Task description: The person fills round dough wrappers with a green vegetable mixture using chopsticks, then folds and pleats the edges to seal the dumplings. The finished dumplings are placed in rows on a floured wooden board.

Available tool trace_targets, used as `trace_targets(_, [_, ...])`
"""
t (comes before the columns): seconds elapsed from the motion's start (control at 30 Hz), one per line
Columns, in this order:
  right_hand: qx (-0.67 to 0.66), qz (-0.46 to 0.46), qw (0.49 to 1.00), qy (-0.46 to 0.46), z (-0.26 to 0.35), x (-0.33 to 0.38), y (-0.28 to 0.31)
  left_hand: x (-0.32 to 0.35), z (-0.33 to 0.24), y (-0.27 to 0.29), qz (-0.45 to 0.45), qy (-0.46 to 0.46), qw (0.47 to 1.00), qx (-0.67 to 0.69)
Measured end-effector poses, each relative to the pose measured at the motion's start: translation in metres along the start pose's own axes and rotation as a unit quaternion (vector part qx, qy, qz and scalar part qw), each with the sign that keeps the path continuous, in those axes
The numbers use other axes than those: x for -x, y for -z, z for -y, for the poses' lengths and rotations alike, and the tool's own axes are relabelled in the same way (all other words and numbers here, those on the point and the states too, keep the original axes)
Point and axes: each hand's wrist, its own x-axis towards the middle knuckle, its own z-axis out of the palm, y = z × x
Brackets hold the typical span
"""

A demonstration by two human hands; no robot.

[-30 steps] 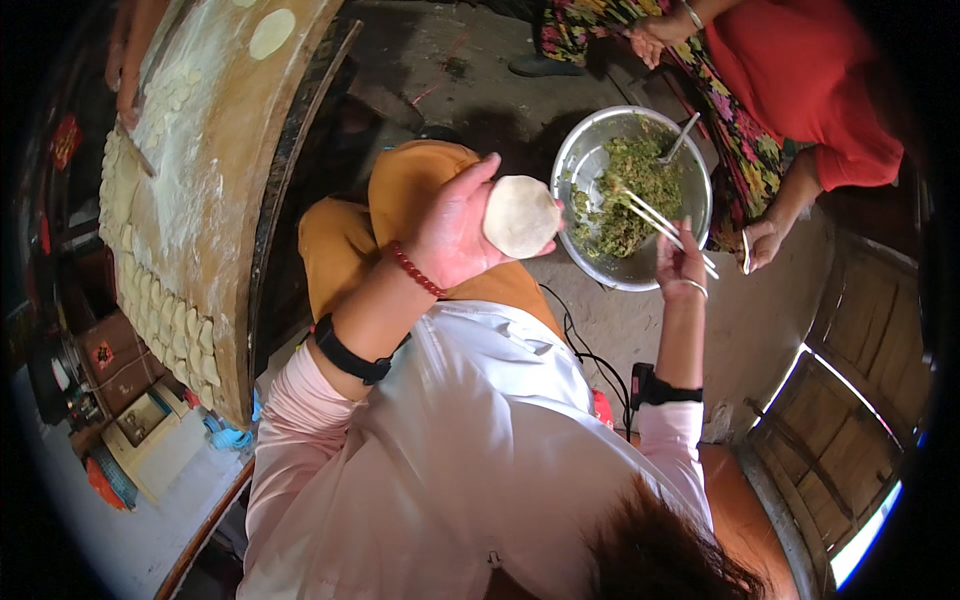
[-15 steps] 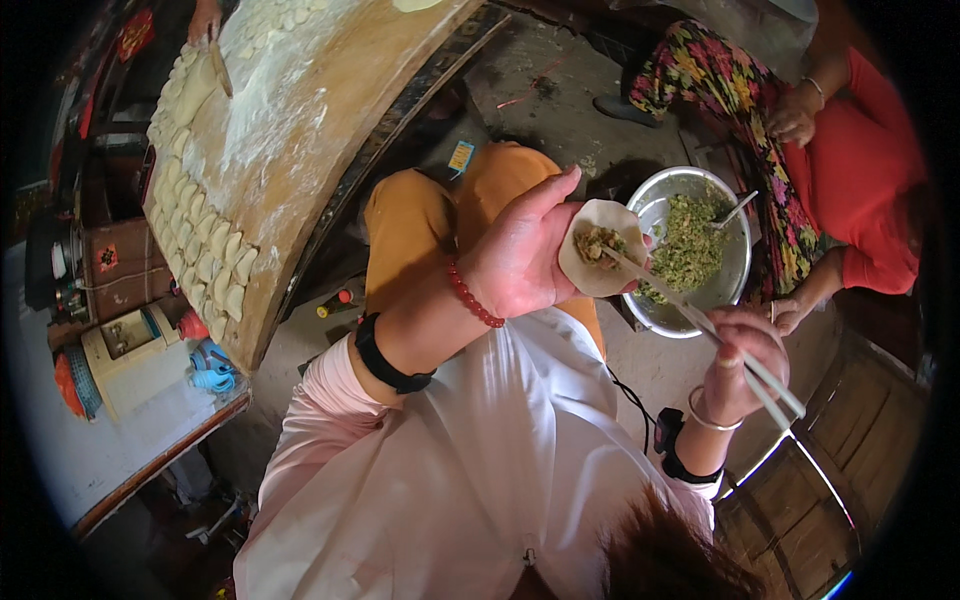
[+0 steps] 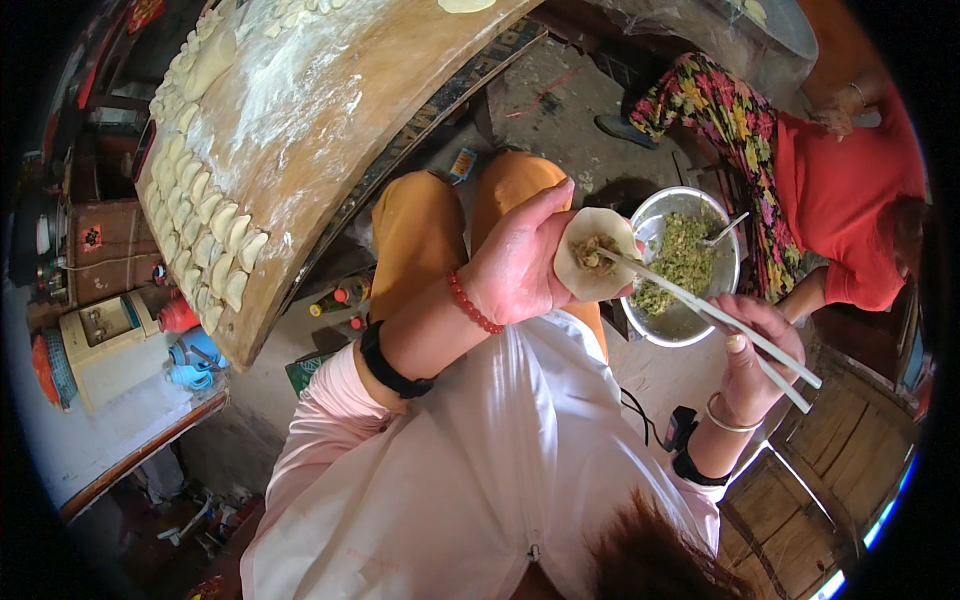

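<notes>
My left hand lies palm up with its thumb stretched out. It carries a round dumpling wrapper on its fingers. A small mound of greenish-brown filling sits in the wrapper's middle. Pinched in my right hand is a pair of pale chopsticks, their tips touching the filling. Just beyond the wrapper stands a metal bowl with green chopped filling and a spoon leaning in it.
At upper left, a floured wooden board bears rows of folded dumplings. A person in a red top sits beyond the bowl. Bottles stand under the board's edge; a wooden stool-like surface is at lower right.
The chopstick tips stay at the filling while my right hand has shifted slightly right. The view has moved a little; another person's hand with a stick at the board has left it.
</notes>
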Motion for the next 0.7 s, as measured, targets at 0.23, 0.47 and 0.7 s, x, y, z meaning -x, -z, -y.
trace_targets(0.23, [-0.089,-0.042,0.995,0.014,0.0,-0.001,0.011,0.0,-0.004,0.0,0.029,-0.002,1.0,0.002])
trace_targets(0.47, [-0.27,-0.116,0.95,-0.106,-0.031,0.0,0.0,0.0,-0.001,-0.007,0.018,0.003,1.0,-0.015])
trace_targets(0.7, [-0.244,-0.119,0.952,-0.139,-0.042,0.004,-0.011,0.0,0.001,-0.008,0.025,0.015,0.999,-0.015])
